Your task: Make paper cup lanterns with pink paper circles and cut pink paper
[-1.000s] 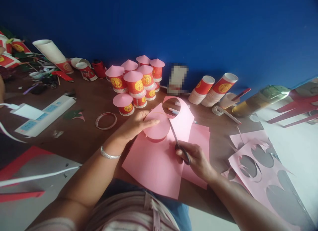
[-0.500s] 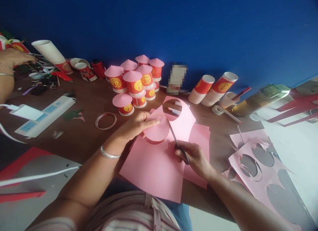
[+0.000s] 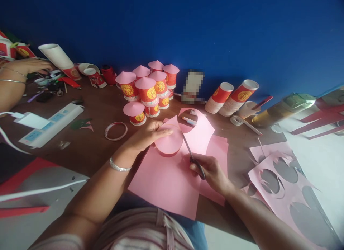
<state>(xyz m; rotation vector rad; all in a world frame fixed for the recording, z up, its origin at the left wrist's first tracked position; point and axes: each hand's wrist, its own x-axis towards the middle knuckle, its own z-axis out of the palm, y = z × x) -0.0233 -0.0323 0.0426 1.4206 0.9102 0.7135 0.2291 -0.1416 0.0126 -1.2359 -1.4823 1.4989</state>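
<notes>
My left hand (image 3: 153, 135) pinches a pink paper disc (image 3: 170, 142) at its left side, thumb on top. The disc lies over a large pink paper sheet (image 3: 166, 182). In my right hand (image 3: 208, 167) are scissors (image 3: 191, 153), their blades pointing up to the disc's right edge. Beyond the disc stretches pink paper (image 3: 197, 135) with a round hole cut in it; markers (image 3: 189, 121) show through the hole. Whether the disc is still joined to that paper I cannot tell.
Red paper cups with pink cone tops (image 3: 145, 92) stand stacked behind my left hand. Cup stacks (image 3: 219, 97), a tape roll (image 3: 237, 121) and a bottle (image 3: 283, 108) are back right. Cut paper scraps (image 3: 282, 174) lie right. A power strip (image 3: 51, 126) and another person's hand (image 3: 29, 67) are left.
The view has shifted slightly, so the table's things sit a little further right. The other person's hand at far left has moved right. My hands keep nearly the same pose.
</notes>
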